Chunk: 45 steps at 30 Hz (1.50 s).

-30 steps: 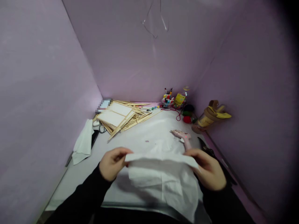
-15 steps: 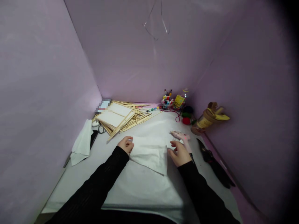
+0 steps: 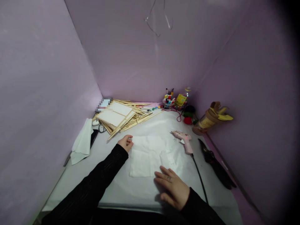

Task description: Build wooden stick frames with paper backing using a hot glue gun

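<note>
A white square of cloth (image 3: 144,157) lies nearly flat on the white-covered table, faint creases across it. My left hand (image 3: 126,143) is at its upper left corner, fingers curled and pinched at the edge. My right hand (image 3: 173,187), with a ring on one finger, is spread open by the cloth's lower right corner; its fingertips are close to the edge, and I cannot tell whether they touch it. To the right of the cloth rests a pink glue gun (image 3: 184,139) with a black cord.
Wooden sticks (image 3: 140,120) and a framed white panel (image 3: 114,114) are piled at the back left. Another white cloth (image 3: 82,142) lies far left. Black-handled pruning shears (image 3: 215,165), a tilted cup (image 3: 208,118), yarn balls (image 3: 188,117) and a pot of pens (image 3: 168,101) line the right and back.
My right hand has moved from the cloth's upper right side toward me and opened out. The cloth's lower edge, slanted before, now lies straighter and flatter. My left hand has barely moved.
</note>
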Tool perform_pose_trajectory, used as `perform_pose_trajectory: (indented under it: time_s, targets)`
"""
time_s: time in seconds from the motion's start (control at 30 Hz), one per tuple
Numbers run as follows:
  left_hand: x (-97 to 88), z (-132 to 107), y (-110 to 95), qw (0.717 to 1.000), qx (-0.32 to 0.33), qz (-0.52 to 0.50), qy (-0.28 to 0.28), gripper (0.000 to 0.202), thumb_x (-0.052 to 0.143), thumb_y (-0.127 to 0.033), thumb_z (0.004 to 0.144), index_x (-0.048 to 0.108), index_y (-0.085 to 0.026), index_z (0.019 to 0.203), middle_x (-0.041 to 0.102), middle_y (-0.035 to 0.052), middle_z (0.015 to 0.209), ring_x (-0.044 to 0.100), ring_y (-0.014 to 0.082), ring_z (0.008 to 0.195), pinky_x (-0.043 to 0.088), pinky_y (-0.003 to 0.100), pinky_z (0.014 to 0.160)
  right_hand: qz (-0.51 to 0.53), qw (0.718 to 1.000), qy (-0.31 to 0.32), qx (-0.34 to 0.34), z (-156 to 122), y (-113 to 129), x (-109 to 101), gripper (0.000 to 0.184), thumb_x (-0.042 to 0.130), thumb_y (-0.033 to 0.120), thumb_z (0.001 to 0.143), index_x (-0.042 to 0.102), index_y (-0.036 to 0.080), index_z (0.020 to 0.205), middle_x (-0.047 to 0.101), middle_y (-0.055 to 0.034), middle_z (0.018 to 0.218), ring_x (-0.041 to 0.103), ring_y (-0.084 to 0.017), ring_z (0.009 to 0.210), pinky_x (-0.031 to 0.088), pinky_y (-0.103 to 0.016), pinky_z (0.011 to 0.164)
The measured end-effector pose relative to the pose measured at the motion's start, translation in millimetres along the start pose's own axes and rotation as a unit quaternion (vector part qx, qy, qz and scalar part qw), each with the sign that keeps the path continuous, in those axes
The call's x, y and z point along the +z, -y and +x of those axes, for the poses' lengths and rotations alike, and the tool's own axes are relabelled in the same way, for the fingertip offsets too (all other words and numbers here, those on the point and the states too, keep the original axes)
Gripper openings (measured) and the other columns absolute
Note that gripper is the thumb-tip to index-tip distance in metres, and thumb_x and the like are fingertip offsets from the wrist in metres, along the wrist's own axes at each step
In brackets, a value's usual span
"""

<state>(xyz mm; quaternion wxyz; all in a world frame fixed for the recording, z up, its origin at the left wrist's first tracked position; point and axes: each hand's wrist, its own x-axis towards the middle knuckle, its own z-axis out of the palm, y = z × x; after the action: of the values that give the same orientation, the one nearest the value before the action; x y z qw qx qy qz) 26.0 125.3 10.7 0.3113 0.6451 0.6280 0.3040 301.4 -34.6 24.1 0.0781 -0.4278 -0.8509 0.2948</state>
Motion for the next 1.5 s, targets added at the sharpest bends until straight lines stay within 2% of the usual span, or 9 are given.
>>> perform_pose_trajectory:
  time_s: [0.1,0.17,0.27,0.37,0.57,0.87,1.07,1.17,1.5]
  targets:
    - [4.3,-4,-20,0.984,0.136,0.115,-0.028,0.039,0.053,-0.021,0.073,0.058,-0.015,0.111,0.058,0.0121,0.119,0.054,0.0242,0.109,0.044,0.04,0.095,-0.004,0.996,-0.079,-0.033,19,0,-18,0.048,0.051,0.037,0.083,0.055,0.016,0.126,0.051,-0.0121,0.136,0.033,-0.034,0.133,0.034,-0.053,0.104]
    - [18.9,-10,-39,0.966,0.18,0.184,0.026,0.043,0.047,-0.02,0.079,0.053,-0.013,0.122,0.05,0.0138,0.133,0.042,0.0254,0.126,0.034,0.043,0.105,-0.019,0.989,-0.146,-0.017,50,-3,-29,0.045,0.041,0.021,0.085,0.054,0.013,0.127,0.051,-0.0122,0.136,0.034,-0.027,0.133,0.034,-0.047,0.106]
    - [48.0,-21,-61,0.939,0.141,0.276,0.15,0.056,0.043,-0.028,0.084,0.037,-0.009,0.137,0.033,0.0139,0.147,0.026,0.027,0.137,0.029,0.046,0.109,-0.056,0.981,-0.161,0.092,102,-12,-35,0.056,0.041,0.008,0.076,0.048,0.007,0.131,0.043,-0.0143,0.142,0.028,-0.026,0.136,0.029,-0.046,0.109]
    - [61.0,-26,-58,0.915,0.121,0.34,0.183,0.066,0.042,-0.039,0.085,0.026,-0.012,0.144,0.02,0.0095,0.152,0.015,0.0263,0.141,0.018,0.051,0.112,-0.077,0.97,-0.137,0.183,132,-21,-26,0.061,0.044,0.013,0.077,0.039,0.007,0.138,0.035,-0.014,0.147,0.023,-0.031,0.138,0.025,-0.052,0.108]
    - [32.2,-22,-29,0.888,0.101,0.398,0.206,0.103,0.047,-0.066,0.07,0.011,-0.007,0.146,0.001,0.0133,0.153,0.003,0.0303,0.142,0.008,0.059,0.11,-0.128,0.958,-0.126,0.224,130,-30,-10,0.073,0.041,0.046,0.085,0.022,0.013,0.146,0.018,-0.0079,0.154,0.01,-0.031,0.141,0.012,-0.053,0.109]
    - [-0.7,-15,-41,0.865,0.058,0.409,0.285,0.107,0.052,-0.063,0.068,0.006,-0.006,0.146,-0.008,0.0155,0.152,-0.007,0.0321,0.141,0.001,0.06,0.109,-0.128,0.936,-0.092,0.314,123,-28,-28,0.079,0.043,0.048,0.084,0.022,0.001,0.145,0.016,-0.0187,0.152,0.009,-0.038,0.14,0.012,-0.052,0.109]
    - [47.3,-17,-57,0.926,0.094,0.314,0.186,0.068,0.028,-0.04,0.088,0.013,-0.007,0.146,0.011,0.0114,0.153,0.01,0.0245,0.142,0.023,0.044,0.111,-0.12,0.968,-0.098,0.2,144,-23,-40,0.059,0.037,0.025,0.087,0.031,0.009,0.143,0.022,-0.0106,0.153,0.013,-0.03,0.141,0.022,-0.044,0.109]
    - [69.4,-23,-44,0.924,0.13,0.335,0.13,0.066,0.029,-0.043,0.088,0.026,-0.009,0.144,0.022,0.01,0.151,0.015,0.0256,0.141,0.016,0.047,0.113,-0.117,0.972,-0.08,0.19,148,-26,-27,0.06,0.039,0.028,0.086,0.031,0.013,0.143,0.023,-0.0071,0.152,0.015,-0.028,0.14,0.019,-0.046,0.11]
    - [36.1,-14,-5,0.905,0.109,0.393,0.119,0.088,0.038,-0.061,0.079,0.018,-0.006,0.145,0.01,0.0124,0.153,0.011,0.0274,0.141,0.013,0.051,0.112,-0.156,0.939,-0.109,0.285,123,-45,-26,0.071,0.038,0.041,0.086,0.021,0.007,0.146,0.016,-0.0101,0.154,0.01,-0.028,0.141,0.012,-0.047,0.111]
